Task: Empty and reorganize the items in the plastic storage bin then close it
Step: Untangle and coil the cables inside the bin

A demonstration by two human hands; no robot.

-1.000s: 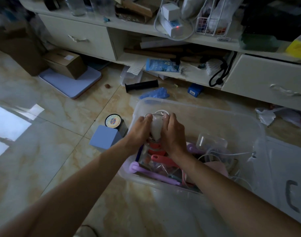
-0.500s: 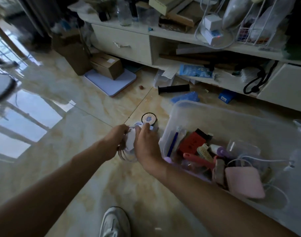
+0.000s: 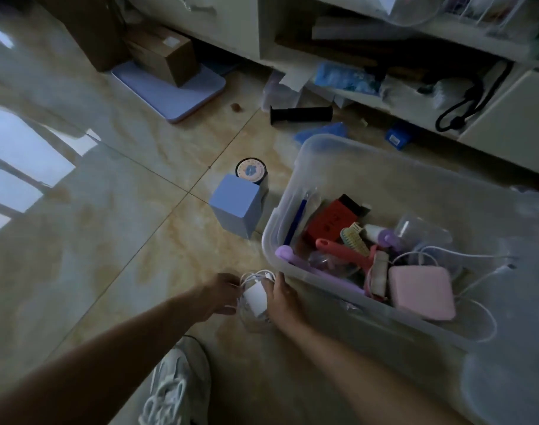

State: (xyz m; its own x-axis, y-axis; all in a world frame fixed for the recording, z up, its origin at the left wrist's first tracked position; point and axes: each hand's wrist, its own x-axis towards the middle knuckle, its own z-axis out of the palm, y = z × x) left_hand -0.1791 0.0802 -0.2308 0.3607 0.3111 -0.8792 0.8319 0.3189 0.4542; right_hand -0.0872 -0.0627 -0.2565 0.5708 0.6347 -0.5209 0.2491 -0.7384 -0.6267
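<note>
The clear plastic storage bin (image 3: 295, 176) stands open on the tiled floor at the right, holding a red box (image 3: 329, 220), a pink case (image 3: 421, 291), brushes, a purple handle and white cables. Just left of the bin's near corner, low over the floor, both my hands hold a white charger with its coiled cable (image 3: 256, 297). My left hand (image 3: 220, 294) grips the cable loops on the left side. My right hand (image 3: 282, 297) grips the charger's right side. A blue box (image 3: 236, 204) and a round tin (image 3: 251, 170) stand on the floor beyond my hands.
A shoe (image 3: 176, 384) is on the floor below my arms. A black roll (image 3: 301, 114), a blue packet, a cardboard box (image 3: 165, 55) on a lavender board and cluttered white shelving line the far side. The bin's lid (image 3: 507, 388) lies at the lower right.
My hands lifted the white charger and cable out of the bin, carried it left and brought it down close to the floor by the bin's near corner.
</note>
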